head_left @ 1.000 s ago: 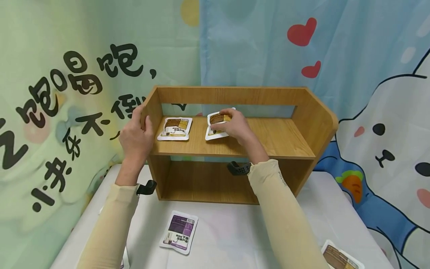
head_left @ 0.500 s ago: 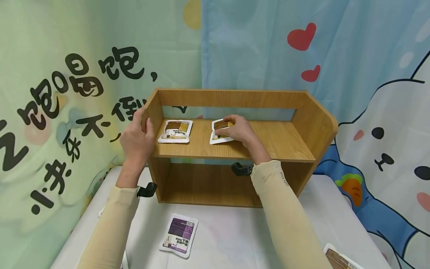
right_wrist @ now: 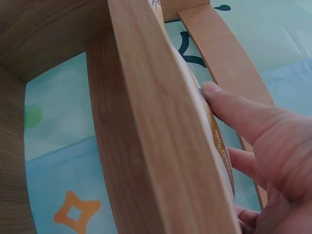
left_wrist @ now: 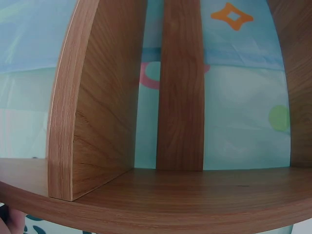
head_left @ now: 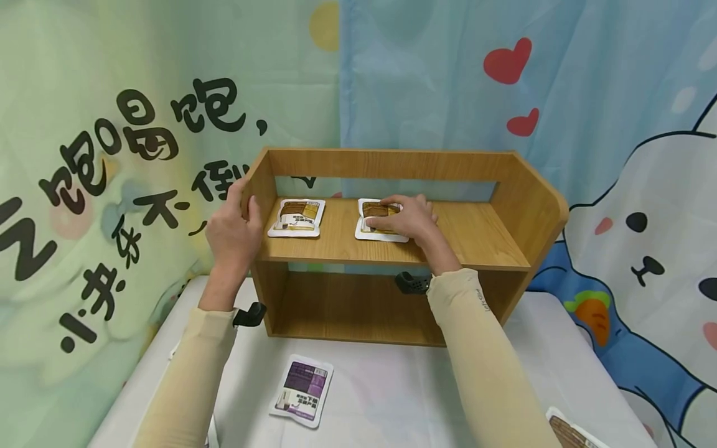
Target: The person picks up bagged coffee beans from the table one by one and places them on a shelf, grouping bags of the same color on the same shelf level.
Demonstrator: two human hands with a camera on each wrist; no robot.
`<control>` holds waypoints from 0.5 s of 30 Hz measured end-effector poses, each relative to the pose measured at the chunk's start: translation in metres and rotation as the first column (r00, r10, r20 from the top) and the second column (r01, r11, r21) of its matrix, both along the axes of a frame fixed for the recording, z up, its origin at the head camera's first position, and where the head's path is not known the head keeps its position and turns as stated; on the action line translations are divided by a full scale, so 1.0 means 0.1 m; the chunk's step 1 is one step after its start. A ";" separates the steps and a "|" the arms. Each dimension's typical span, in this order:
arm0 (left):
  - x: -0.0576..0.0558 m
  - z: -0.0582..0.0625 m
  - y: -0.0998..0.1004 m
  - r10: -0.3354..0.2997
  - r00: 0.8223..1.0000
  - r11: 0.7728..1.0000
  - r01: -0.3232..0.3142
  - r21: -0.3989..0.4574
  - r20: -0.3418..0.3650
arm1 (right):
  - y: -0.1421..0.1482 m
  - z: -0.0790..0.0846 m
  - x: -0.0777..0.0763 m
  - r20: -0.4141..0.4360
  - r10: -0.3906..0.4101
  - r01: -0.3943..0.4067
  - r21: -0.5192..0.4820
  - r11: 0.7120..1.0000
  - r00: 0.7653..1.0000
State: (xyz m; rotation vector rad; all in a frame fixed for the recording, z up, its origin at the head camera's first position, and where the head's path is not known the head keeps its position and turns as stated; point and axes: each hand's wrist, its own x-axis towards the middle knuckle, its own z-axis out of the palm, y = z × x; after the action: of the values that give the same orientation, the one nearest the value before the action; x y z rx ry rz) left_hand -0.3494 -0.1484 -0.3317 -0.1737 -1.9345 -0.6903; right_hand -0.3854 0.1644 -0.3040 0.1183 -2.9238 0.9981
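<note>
My left hand (head_left: 234,236) grips the front edge of the left side panel of a wooden shelf (head_left: 392,254). On the upper board lie two white-edged pouches with brown and yellow prints. The left pouch (head_left: 297,218) lies flat near that panel. My right hand (head_left: 411,219) rests over the right pouch (head_left: 365,230), thumb and forefinger spread apart on its face and covering part of its right side. In the right wrist view, the thumb (right_wrist: 214,92) touches the pouch (right_wrist: 219,146), seen edge-on beyond the board's front edge.
On the white table (head_left: 381,398) in front of the shelf lies a purple-and-white pouch (head_left: 302,391). Another brown pouch (head_left: 568,432) shows at the bottom right, partly cut off. A printed curtain (head_left: 426,74) hangs behind the shelf.
The right pouch has slid slightly right along the upper board and turned from tilted to nearly straight, with my right hand moving along. My left hand stays on the side panel.
</note>
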 end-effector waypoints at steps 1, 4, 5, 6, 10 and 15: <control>-0.01 0.00 0.00 -0.001 1.000 1.000 0.001 0.000 -0.004 | 0.01 0.00 0.00 -0.007 0.002 -0.002 0.002 1.000 1.000; -0.01 0.00 0.01 0.001 1.000 1.000 -0.001 0.000 -0.014 | 0.01 -0.01 -0.01 -0.007 0.008 -0.008 -0.007 1.000 1.000; -0.01 0.00 0.01 0.001 1.000 1.000 -0.001 0.002 -0.014 | 0.02 -0.01 -0.01 -0.005 0.008 -0.008 -0.010 1.000 1.000; -0.01 0.00 0.01 0.002 1.000 1.000 -0.002 0.003 -0.011 | 0.02 -0.01 -0.01 -0.003 0.007 -0.007 -0.018 1.000 1.000; 0.00 -0.01 0.01 0.005 1.000 1.000 -0.005 0.005 -0.002 | 0.03 -0.01 -0.01 -0.007 0.008 -0.009 -0.059 0.998 1.000; -0.01 -0.01 0.01 0.008 1.000 1.000 -0.008 0.001 -0.015 | 0.06 0.06 0.10 -0.072 0.052 -0.065 -0.202 0.977 0.996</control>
State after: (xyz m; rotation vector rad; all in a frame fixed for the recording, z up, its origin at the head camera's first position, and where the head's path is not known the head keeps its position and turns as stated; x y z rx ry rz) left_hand -0.3501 -0.1476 -0.3324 -0.1700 -1.9199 -0.6836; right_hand -0.3753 0.1703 -0.2983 0.2250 -2.7535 1.2696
